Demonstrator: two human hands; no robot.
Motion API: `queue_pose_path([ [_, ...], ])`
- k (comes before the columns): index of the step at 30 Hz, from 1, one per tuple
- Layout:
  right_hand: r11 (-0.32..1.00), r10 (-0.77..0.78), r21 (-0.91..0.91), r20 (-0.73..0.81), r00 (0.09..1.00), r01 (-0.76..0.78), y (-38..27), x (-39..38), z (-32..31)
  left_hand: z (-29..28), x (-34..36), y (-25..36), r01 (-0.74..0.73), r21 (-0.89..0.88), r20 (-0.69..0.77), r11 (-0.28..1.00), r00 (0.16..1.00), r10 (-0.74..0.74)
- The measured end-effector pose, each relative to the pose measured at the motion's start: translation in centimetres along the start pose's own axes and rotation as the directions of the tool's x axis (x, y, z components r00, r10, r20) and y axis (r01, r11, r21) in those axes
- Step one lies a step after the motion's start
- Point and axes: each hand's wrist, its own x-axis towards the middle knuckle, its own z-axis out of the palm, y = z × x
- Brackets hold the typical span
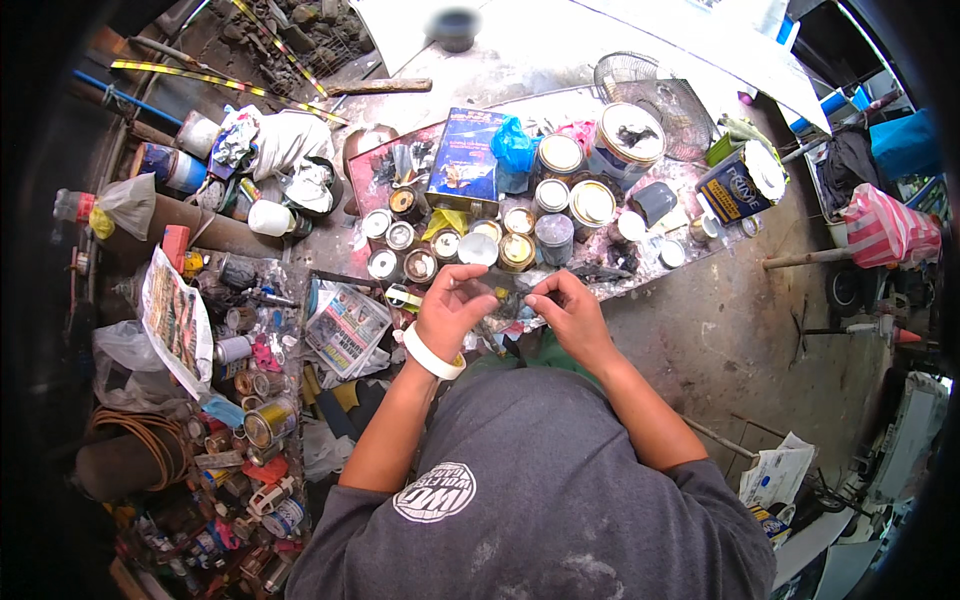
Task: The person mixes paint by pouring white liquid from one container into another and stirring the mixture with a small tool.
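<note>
Both hands are raised close together at the near edge of the cluttered paint table. My left hand (pixel 455 310), with a white band at the wrist, has its fingers curled and its thumb pointing toward the right hand. My right hand (pixel 568 312) has thumb and forefinger pressed together in a pinch. A thin, see-through patch seems to span the gap between the fingertips; I cannot make out what it is. Just beyond the left fingertips is a whitish round cup (pixel 478 249). Several paint cans stand behind, among them an open brown-rimmed tin (pixel 516 251) and a grey-lidded can (pixel 554 238).
A tall blue rectangular tin (pixel 466 155) and a large paint pail (pixel 628 145) stand farther back. A dark-blue can (pixel 742 185) is at the right end. Newspaper (pixel 347 328) lies left of my wrist, beside a shelf crowded with tins (pixel 270 422). A wire fan guard (pixel 675 118) lies behind.
</note>
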Motion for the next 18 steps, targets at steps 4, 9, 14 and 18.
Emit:
queue_pose_path([
  [4,0.957,-0.277,0.078,-0.034,0.96,0.279,0.1,-0.3,-0.4,-0.4,0.1,0.4,-0.066,0.151,0.178,0.986,0.983,0.038],
  [9,0.884,-0.233,0.391,-0.107,0.967,0.256,-1.6,-1.1,-1.1,-0.4,0.2,1.5,0.024,0.335,0.24,0.942,0.965,-0.11],
  [14,0.91,-0.136,0.36,-0.207,0.969,0.204,-0.6,-1.7,-1.0,0.3,0.5,1.2,-0.064,0.505,0.213,0.861,0.976,-0.052],
  [18,0.874,0.043,0.486,-0.085,0.995,0.004,-1.5,-1.9,-1.4,-0.4,1.0,-1.4,-0.261,0.374,0.106,0.89,0.965,0.239],
])
